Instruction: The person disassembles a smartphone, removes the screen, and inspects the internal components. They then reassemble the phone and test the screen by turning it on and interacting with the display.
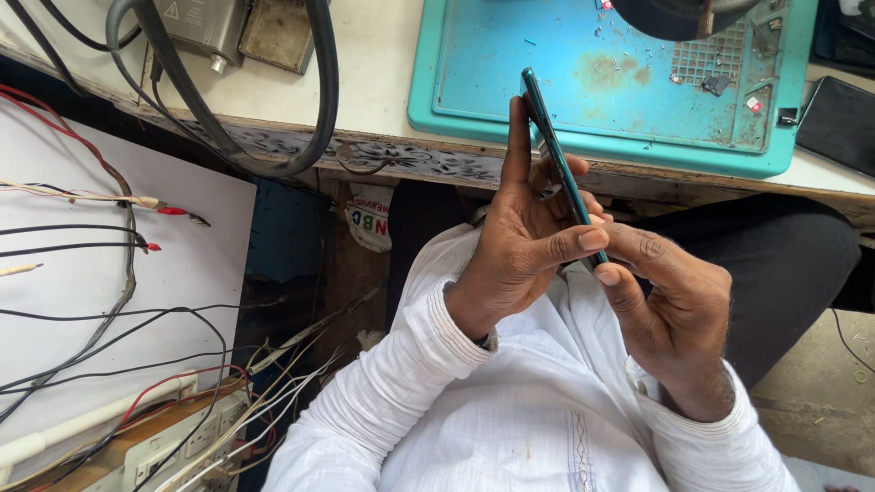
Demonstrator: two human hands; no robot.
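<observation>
- Teal-edged smartphone is standing on edge above the lap, in front of the tabletop.
- Left hand is gripping it, fingers clamped on its near side, thumb pressing the lower edge.
- Right hand is pinching the bottom end, fingers closed on it.
- Teal repair mat is lying just beyond, a dark phone resting beside it.

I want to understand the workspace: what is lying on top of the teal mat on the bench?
On the teal mat: small dark parts and specks. A dark round object covers its far edge.
</observation>
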